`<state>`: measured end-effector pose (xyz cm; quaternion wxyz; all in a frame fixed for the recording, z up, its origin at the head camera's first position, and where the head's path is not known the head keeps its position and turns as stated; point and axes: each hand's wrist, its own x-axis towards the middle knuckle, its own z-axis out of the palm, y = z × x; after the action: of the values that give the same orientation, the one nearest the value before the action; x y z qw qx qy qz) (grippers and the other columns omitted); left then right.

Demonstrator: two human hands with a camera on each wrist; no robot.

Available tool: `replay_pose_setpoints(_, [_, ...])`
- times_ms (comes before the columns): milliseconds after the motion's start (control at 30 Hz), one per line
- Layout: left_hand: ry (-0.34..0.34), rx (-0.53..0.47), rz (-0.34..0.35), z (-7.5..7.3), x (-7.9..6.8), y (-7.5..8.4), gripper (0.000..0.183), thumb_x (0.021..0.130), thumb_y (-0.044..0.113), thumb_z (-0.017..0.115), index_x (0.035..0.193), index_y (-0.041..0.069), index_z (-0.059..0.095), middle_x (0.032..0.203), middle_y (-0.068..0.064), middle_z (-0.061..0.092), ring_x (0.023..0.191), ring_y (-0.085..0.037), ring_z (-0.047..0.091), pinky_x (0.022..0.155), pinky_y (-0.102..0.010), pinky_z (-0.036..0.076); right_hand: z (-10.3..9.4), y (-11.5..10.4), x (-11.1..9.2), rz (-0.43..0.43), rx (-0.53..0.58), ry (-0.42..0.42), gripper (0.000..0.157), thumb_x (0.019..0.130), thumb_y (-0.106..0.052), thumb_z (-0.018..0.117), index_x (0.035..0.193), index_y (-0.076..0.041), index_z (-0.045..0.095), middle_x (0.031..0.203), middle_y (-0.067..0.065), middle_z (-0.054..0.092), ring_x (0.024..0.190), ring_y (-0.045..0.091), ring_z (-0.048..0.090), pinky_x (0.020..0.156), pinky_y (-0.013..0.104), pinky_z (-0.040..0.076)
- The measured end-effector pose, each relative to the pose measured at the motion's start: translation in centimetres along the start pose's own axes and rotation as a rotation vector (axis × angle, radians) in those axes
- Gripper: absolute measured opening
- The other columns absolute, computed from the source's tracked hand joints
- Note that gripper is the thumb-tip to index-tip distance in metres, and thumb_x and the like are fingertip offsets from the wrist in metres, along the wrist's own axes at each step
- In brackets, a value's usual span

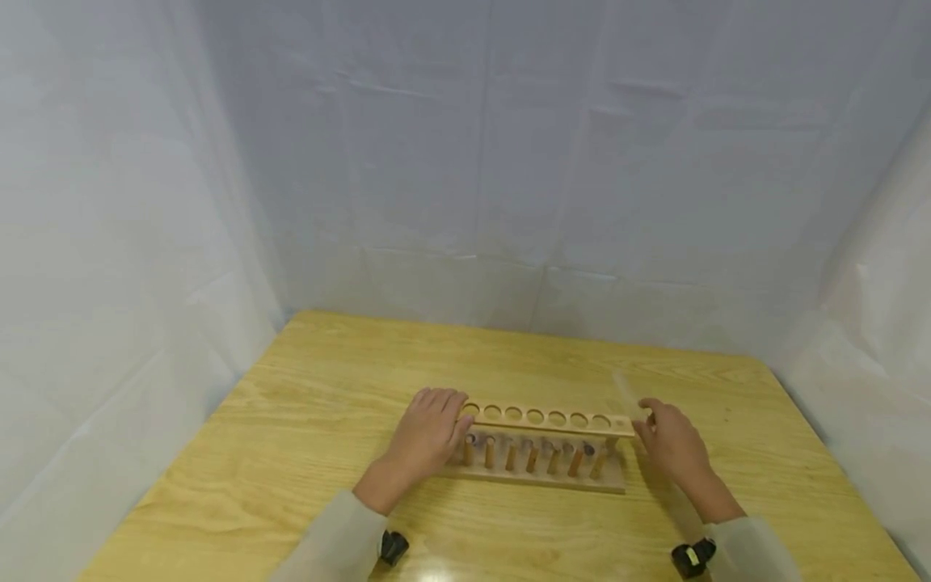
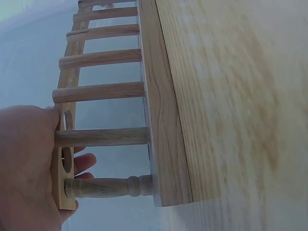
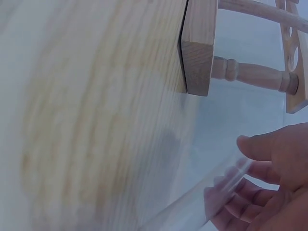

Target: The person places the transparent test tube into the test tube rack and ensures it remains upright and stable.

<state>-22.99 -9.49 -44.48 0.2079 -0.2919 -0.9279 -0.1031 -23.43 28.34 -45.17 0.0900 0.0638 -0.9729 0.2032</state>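
Note:
A wooden test tube rack (image 1: 538, 477) stands upright on the table, with a row of round holes along its top bar (image 1: 547, 417) and a row of pegs below. My left hand (image 1: 431, 430) grips the left end of the top bar; in the left wrist view, fingers (image 2: 84, 162) show behind it. Just beyond the rack's right end, my right hand (image 1: 672, 440) holds a clear test tube (image 3: 190, 207) between thumb and fingers. The tube slants and is apart from the rack. In the head view it appears only as a faint, blurred streak.
The rack stands on a yellow wood-grain table (image 1: 349, 364). Pale sheeting (image 1: 509, 162) hangs behind the table and at both sides. A small black device (image 1: 393, 548) is strapped at the left wrist, and another (image 1: 691, 558) at the right.

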Motion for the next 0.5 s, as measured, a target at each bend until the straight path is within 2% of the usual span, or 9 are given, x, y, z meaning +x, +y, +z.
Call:
replay_pose_setpoints(300, [0.037,0.014,0.012,0.52,0.1,-0.17,0.033,0.101,0.028,0.053,0.119,0.001,0.057,0.114,-0.013,0.063,0.11,-0.03,0.058,0.101,-0.047,0.042,-0.34,-0.68,0.16,-0.018,0.023,0.089,0.041,0.096,-0.015,0.061,0.128,0.009,0.052,0.098,0.022,0.061,0.079,0.032,0.061,0.06,0.043,0.052])
replay_pose_setpoints(500, [0.033,0.014,0.011,0.74,0.12,-0.21,0.033,0.101,0.029,0.053,0.119,0.001,0.056,0.114,-0.013,0.063,0.11,-0.03,0.058,0.1,-0.046,0.042,-0.36,-0.98,0.11,-0.037,0.058,0.165,0.04,0.096,-0.013,0.061,0.129,0.009,0.052,0.099,0.022,0.061,0.083,0.033,0.061,0.062,0.045,0.051])
